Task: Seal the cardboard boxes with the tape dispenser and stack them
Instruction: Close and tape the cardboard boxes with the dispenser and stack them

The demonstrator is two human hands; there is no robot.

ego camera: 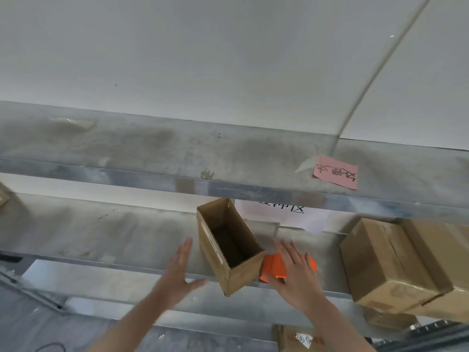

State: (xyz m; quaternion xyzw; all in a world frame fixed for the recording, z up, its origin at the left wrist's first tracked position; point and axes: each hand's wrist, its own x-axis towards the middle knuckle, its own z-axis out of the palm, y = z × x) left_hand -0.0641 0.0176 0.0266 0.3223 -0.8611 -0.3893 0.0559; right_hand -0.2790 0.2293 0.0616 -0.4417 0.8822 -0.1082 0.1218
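So the open cardboard box (pixel 229 246) sat tilted at the front lip of the lower metal shelf (pixel 114 232), roughly 6 o'clock from the middle of the view, top open and nothing visible inside. The left hand (pixel 179 269) hung at the box's 9 o'clock, near it but not touching, palm toward the box, fingers straight and close together, thumb stuck out. The right hand (pixel 294 273) was at the box's 3 o'clock, fingers spread flat over the orange tape dispenser (pixel 272 269), which lay on the shelf just beside the box. Honestly couldn't tell if that hand was pressing on it or just above it; it wasn't wrapped around it anyway. Over at 4 o'clock was a pile of closed brown boxes (pixel 396 262). A pink note (pixel 336 172) was stuck on the upper shelf (pixel 177 148) at 2 o'clock, and a white paper sign (pixel 279 212) hung right behind the open box.
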